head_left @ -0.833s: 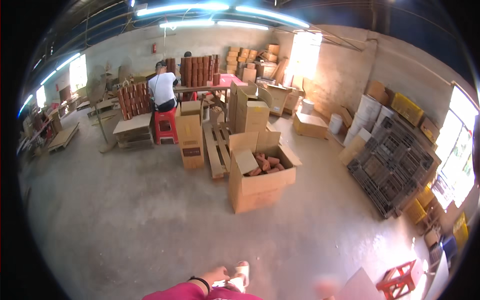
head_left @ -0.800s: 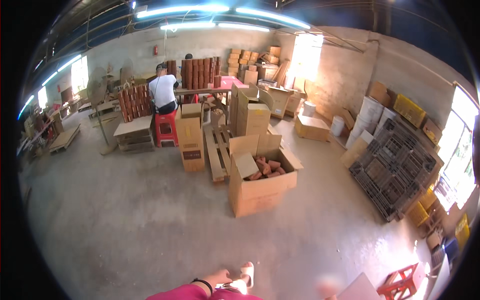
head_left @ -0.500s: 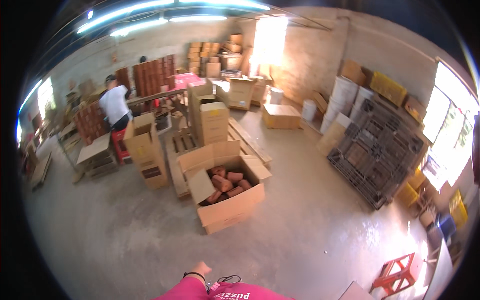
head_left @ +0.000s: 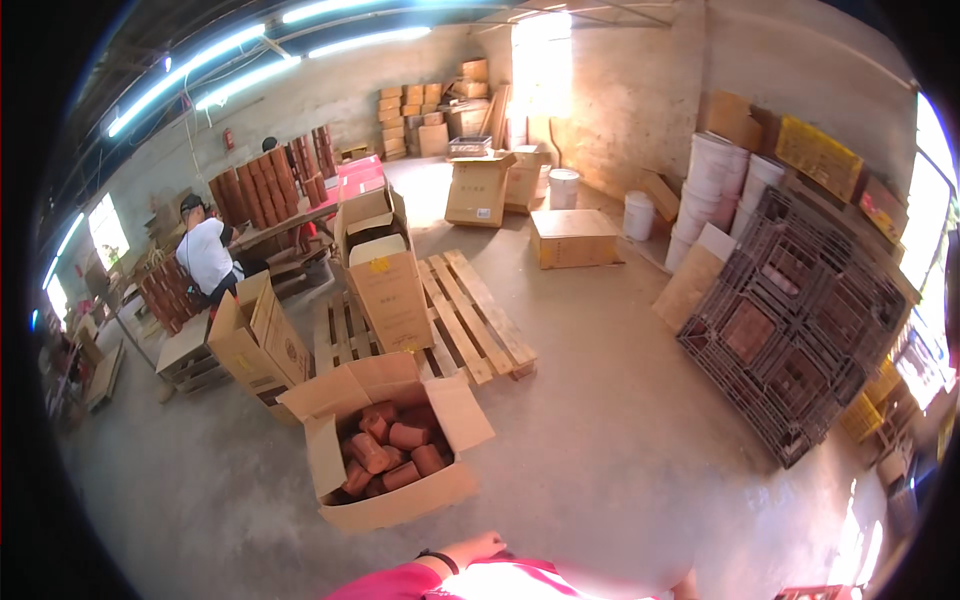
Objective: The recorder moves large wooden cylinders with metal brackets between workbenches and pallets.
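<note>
My left hand (head_left: 480, 546), with a dark band at its wrist and a pink sleeve behind it, hangs low in front of my body. Its fingers are too small and blurred to read. Only a sliver of my right hand (head_left: 687, 583) shows at the bottom edge, its fingers hidden. Neither hand touches anything that I can make out. Ahead of the left hand, a little to its left, stands an open cardboard box (head_left: 405, 508) with its flaps spread. Several reddish-brown cylindrical pieces (head_left: 370, 453) lie jumbled inside it.
Behind the box lies a wooden pallet (head_left: 470, 325) bearing a tall carton (head_left: 390, 300). Another open carton (head_left: 262, 345) stands left. A dark plastic pallet (head_left: 790, 330) leans at right near stacked white buckets (head_left: 708, 180). At far left a person in a white shirt (head_left: 205, 258) stands by stacked reddish-brown pieces.
The box of cylindrical pieces is nearer and lower in view, as I have moved forward. My left hand has swung to the right, and a sliver of my right hand has appeared.
</note>
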A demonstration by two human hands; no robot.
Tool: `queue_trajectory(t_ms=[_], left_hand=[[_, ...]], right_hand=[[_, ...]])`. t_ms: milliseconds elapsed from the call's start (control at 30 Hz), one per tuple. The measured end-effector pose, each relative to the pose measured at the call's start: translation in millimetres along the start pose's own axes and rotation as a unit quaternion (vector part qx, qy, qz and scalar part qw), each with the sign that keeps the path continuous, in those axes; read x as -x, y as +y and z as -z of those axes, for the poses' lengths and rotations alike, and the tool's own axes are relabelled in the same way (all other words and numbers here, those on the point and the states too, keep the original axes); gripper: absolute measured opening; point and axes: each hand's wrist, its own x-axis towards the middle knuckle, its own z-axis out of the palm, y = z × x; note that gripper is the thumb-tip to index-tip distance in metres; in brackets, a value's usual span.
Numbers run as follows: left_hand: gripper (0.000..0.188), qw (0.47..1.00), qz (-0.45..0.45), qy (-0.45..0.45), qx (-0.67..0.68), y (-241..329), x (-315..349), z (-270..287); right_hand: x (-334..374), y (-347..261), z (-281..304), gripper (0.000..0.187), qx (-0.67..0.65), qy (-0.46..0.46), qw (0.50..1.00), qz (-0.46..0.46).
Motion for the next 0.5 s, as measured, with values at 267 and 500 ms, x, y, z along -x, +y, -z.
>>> queue_trajectory(t_ms=[267, 500], left_hand=[[0.055, 0.975, 0.103, 0.183, 0.075, 62, -158, 114], [0.052, 0.966, 0.102, 0.227, 0.073, 142, -297, 245]], right_hand=[[-119, -321, 200, 0.025, -0.165, 0.090, 0.943, 0.275], [-293, -170, 145, 0.031, 0.073, -0.129, 0.989, 0.016]])
